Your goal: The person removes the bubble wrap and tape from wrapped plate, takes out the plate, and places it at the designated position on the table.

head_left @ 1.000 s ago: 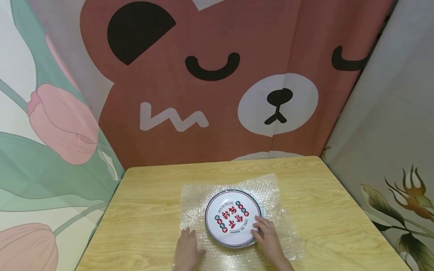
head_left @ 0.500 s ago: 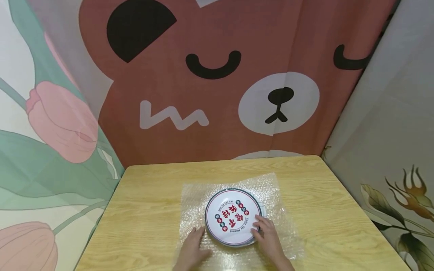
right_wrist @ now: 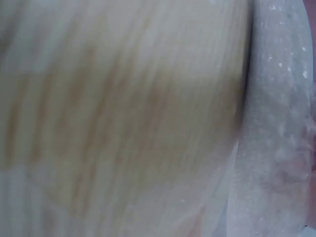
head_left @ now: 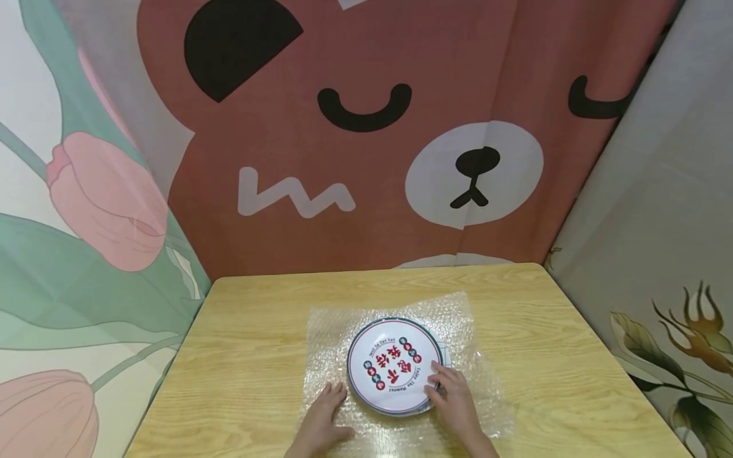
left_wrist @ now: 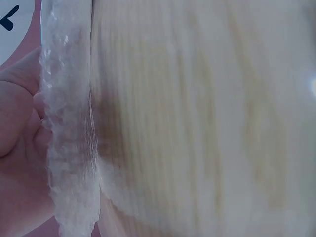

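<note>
Head view, round plate (head_left: pixel 395 367), bumpy bubble wrap (head_left: pixel 326 340)

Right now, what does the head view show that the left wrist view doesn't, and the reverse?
Only the head view shows the printed face of the plate, the right hand at its rim, and flowered curtains on both sides.

Only the left wrist view shows the bubble wrap close and edge-on, and a bright spot at the right edge.

Both show the left hand, bubble wrap, wooden table and bear curtain, the last barely in the wrist view.
</note>
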Demonstrator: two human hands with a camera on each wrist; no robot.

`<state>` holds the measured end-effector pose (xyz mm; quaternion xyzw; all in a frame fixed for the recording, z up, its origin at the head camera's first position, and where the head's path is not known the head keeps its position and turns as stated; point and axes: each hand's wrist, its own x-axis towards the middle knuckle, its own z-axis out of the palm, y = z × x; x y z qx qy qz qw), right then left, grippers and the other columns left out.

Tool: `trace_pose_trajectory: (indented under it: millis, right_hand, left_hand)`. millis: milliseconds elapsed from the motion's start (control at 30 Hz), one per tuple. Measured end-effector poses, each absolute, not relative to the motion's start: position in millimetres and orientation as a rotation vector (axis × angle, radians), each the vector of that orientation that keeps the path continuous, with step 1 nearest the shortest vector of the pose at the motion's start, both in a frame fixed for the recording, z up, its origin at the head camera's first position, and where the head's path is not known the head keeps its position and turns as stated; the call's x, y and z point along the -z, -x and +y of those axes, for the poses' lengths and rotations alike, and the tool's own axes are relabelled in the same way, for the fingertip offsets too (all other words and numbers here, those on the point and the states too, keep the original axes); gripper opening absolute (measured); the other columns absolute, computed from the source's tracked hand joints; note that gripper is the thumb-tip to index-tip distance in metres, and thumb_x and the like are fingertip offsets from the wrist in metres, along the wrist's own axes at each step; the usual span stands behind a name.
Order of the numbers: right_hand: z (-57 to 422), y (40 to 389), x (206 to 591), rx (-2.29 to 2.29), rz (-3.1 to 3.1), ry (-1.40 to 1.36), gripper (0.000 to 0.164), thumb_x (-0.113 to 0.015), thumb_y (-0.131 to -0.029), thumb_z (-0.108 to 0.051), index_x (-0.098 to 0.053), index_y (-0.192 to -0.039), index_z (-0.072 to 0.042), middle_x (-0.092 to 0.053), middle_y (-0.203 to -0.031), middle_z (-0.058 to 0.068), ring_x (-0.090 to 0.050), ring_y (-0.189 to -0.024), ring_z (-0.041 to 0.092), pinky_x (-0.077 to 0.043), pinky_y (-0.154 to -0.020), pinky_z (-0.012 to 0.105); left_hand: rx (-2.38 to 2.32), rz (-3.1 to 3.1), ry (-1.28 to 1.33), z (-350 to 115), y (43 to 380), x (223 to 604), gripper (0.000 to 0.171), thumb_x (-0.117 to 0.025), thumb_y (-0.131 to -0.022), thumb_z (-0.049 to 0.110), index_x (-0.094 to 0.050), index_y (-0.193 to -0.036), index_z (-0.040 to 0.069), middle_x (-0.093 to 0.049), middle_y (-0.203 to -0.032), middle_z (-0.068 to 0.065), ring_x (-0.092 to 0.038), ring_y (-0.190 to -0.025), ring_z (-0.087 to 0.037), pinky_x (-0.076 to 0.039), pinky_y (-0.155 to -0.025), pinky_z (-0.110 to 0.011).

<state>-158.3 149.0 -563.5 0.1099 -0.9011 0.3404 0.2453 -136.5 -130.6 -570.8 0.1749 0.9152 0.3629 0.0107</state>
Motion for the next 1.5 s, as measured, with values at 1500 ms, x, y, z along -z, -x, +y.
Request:
trace_pose_trajectory:
  millis: [1500]
  right_hand:
    - [155.4, 181.3, 544.0, -1.839, -2.601, 0.297, 0.046, -0.059, -0.078, 0.001, -0.038, -0.114, 0.021, -0.058, -0.064, 0.009, -0.055, -0.038, 0.020, -0.050, -0.039, 0.034]
  left_hand:
    - [-1.060, 2.858, -0.511, -126.9, 134.0, 571.6, 0.077, -0.077, -0.058, 0.026, -0.048, -0.122, -0.006, -0.042, -0.130, -0.024, -0.029, -0.121, -0.046, -0.025, -0.096, -0.056]
